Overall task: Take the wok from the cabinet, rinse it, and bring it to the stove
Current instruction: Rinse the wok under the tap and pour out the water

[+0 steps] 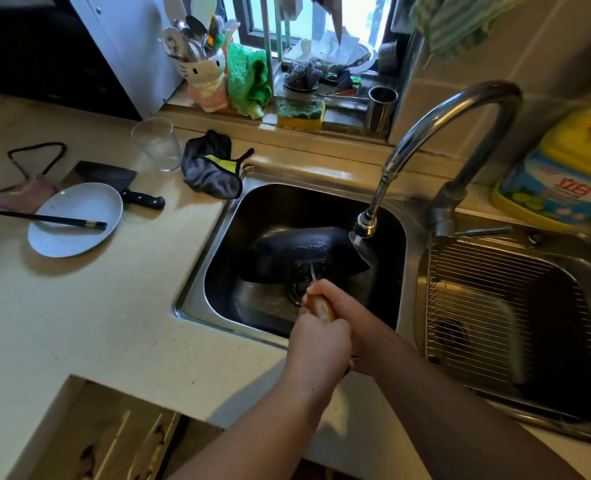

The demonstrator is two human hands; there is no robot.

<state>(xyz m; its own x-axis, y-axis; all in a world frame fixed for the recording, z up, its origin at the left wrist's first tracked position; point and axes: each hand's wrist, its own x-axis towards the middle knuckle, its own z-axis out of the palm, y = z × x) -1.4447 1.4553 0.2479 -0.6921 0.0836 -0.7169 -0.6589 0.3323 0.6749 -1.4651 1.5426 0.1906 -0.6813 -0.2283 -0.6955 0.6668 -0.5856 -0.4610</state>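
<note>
The black wok (301, 254) is tipped on its side in the left sink basin (218, 237), its dark outer shell facing me. Its wooden handle (322, 308) points toward me. My left hand (318, 344) grips the near end of that handle. My right hand (342, 306) wraps the handle just above, closer to the wok. The faucet (460, 133) arches over the basin, and its spray head (365, 225) sits right at the wok's upper right rim, where water runs down. The wok's inside is hidden from me.
The right basin (516, 320) holds a wire rack. A white plate (75, 220) with chopsticks, a cleaver (114, 178), a glass (157, 143) and a grey cloth (211, 168) lie on the counter at left. A detergent bottle (561, 181) stands at right.
</note>
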